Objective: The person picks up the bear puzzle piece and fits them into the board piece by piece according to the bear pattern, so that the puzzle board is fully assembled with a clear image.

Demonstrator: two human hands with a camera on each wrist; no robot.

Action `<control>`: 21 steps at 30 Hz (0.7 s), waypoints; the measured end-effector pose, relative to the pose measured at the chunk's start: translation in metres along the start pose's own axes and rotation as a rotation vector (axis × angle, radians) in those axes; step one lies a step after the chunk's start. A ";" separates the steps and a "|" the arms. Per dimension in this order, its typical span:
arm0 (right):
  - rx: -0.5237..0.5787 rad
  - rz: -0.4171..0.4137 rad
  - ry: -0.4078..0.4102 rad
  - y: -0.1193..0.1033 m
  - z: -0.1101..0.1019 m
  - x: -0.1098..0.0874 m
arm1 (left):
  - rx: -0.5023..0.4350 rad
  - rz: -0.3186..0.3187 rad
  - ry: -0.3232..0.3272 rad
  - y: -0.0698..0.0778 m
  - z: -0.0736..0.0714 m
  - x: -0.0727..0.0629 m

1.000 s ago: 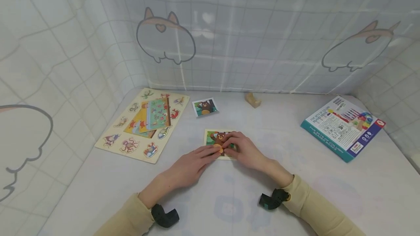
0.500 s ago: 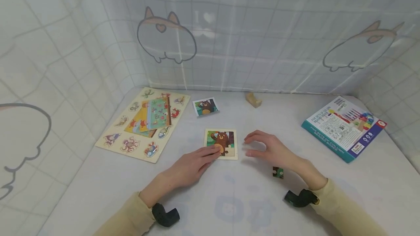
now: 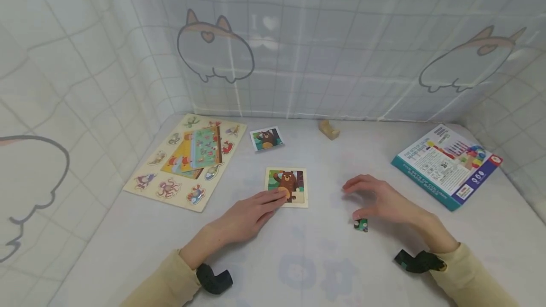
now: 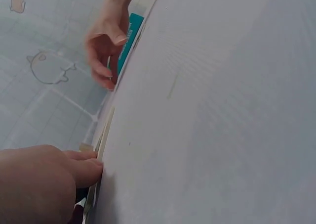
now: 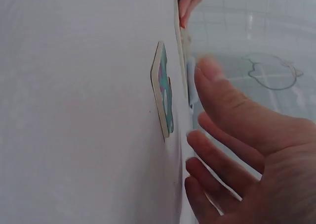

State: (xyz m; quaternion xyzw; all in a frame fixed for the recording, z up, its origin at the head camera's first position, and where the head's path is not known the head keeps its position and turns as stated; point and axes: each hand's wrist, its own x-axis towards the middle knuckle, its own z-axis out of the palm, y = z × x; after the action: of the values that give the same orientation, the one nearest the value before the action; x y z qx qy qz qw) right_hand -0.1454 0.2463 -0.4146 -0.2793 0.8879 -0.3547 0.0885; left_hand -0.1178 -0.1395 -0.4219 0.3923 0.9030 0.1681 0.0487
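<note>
A small square jigsaw puzzle (image 3: 301, 172) with a pale frame and a brown bear picture lies on the table; its lower right corner shows bare tray. My left hand (image 3: 245, 219) rests with straight fingertips on the puzzle's lower left part. To the right lies a loose green puzzle piece (image 3: 361, 225), flat on the table, also visible in the right wrist view as a puzzle piece (image 5: 163, 93) seen edge-on. My right hand (image 3: 386, 200) hovers just beyond it, thumb near its upper edge, fingers relaxed and apart with nothing between them.
A bear picture card (image 3: 267, 139) lies behind the puzzle. At left, a wooden sea-animal board (image 3: 147, 198) carries two picture cards (image 3: 204, 148). A small wooden block (image 3: 329, 130) stands at the back, and a teal-edged box (image 3: 445, 167) lies at right.
My right hand has left the bear puzzle and moved right to the loose piece, uncovering the puzzle's right side. The left hand has stayed on the puzzle.
</note>
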 end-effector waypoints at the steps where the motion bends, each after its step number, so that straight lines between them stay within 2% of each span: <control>1: 0.009 0.001 -0.018 0.002 0.000 0.000 | -0.003 0.001 -0.001 0.000 0.000 0.000; 6: 0.054 -0.015 -0.098 0.006 -0.001 -0.004 | -0.017 0.008 0.002 0.000 -0.001 0.001; 12: 0.040 -0.072 -0.153 0.005 0.000 -0.006 | -0.026 0.006 0.007 -0.001 0.000 0.000; 18: 0.046 -0.073 -0.111 0.008 0.002 -0.005 | -0.021 0.004 0.003 0.000 -0.002 0.001; 21: 0.031 -0.108 -0.063 0.011 0.003 -0.003 | -0.020 -0.003 -0.003 0.001 -0.002 0.001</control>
State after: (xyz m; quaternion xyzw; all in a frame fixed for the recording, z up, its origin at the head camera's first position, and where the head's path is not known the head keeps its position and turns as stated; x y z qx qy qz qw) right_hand -0.1468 0.2529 -0.4246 -0.3363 0.8627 -0.3639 0.1017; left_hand -0.1182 -0.1391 -0.4198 0.3909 0.9017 0.1765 0.0544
